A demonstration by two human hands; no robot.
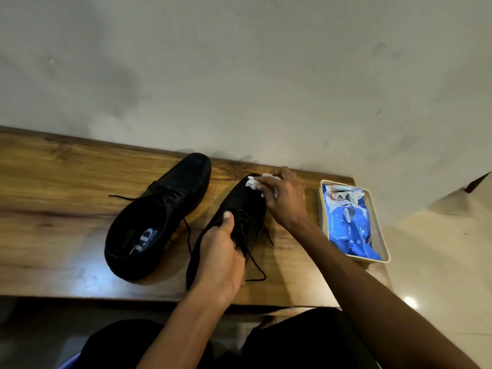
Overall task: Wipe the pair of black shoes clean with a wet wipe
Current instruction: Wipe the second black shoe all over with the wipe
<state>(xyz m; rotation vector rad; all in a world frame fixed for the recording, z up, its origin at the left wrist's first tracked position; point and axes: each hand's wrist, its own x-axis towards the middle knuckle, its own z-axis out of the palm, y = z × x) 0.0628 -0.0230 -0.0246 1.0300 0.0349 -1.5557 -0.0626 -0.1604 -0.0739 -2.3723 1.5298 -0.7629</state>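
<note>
Two black lace-up shoes lie on a wooden table (66, 187). The left shoe (159, 214) rests alone, its opening toward me and toe pointing to the wall. My left hand (222, 258) grips the right shoe (239, 206) around its laced middle, thumb on top. My right hand (282, 198) holds a crumpled white wet wipe (254, 182) and presses it against that shoe's toe. The right shoe's heel is hidden under my left hand.
A cream tray (383, 230) at the table's right end holds a blue wet-wipe pack (351, 230) with a white wipe sticking out of its top. A pale wall runs right behind the table. Loose laces trail across the wood near both shoes.
</note>
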